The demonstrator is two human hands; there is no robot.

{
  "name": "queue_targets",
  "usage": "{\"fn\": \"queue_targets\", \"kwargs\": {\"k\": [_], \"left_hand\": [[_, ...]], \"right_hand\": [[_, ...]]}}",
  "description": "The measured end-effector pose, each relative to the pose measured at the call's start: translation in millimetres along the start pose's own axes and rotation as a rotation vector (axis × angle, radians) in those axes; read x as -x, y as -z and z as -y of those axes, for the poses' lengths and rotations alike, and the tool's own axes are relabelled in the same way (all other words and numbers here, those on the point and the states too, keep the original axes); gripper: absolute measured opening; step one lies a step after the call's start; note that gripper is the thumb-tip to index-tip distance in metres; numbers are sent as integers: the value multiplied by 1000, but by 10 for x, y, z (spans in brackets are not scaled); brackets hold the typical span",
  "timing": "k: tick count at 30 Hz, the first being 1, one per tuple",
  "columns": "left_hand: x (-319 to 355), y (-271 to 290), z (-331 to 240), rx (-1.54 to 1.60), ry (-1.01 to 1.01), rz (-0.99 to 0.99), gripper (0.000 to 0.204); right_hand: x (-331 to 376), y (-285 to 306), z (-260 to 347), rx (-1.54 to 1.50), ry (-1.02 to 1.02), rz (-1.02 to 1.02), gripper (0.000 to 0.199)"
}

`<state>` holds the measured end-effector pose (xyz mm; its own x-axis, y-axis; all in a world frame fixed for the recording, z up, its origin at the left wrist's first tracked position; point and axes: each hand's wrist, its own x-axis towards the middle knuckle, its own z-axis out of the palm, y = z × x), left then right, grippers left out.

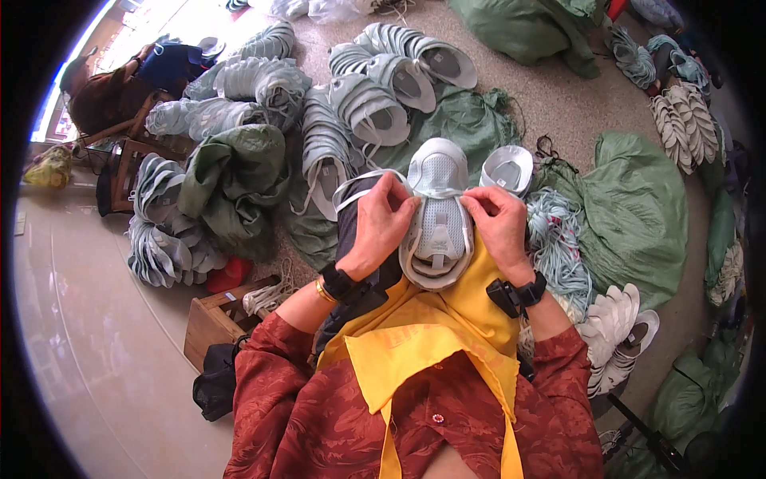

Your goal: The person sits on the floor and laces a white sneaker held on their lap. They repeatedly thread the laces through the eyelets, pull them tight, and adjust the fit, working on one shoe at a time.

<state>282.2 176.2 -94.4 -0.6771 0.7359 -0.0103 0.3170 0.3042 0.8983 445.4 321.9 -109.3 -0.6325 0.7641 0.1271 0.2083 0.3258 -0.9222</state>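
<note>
Crowded floor (pixel 558 104) hems both hands, left hand (pixel 381 227) and right hand (pixel 501 223) pinching shoe upper (pixel 437 219) edges

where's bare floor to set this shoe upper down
Free: the glossy floor left of the wooden stool, and carpet between the stacked uppers and green sacks. Crowded: around both hands and the shoe upper.

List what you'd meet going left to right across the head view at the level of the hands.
Stack of pale blue shoe uppers → crumpled green cloth bag → left hand → pale mesh shoe upper → right hand → tangle of light blue laces → large green sack.
</note>
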Motion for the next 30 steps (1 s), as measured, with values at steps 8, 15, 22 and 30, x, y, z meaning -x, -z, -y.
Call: {"fn": "queue_targets", "kwargs": {"k": [8,15,22,30], "left_hand": [[39,-92,-58,1,-168,-87,19],[65,-81,36,-86,-249,-47,13],[111,-61,-18,-125,-309,-14,20],[150,-137,-27,-459,-366,47,26]], "right_hand": [[-24,78,141,189,99,139,18],[-93,62,157,272,200,170,8],[-27,91,230,381,299,224,14],[-81,43,288,856,439,460,11]]}}
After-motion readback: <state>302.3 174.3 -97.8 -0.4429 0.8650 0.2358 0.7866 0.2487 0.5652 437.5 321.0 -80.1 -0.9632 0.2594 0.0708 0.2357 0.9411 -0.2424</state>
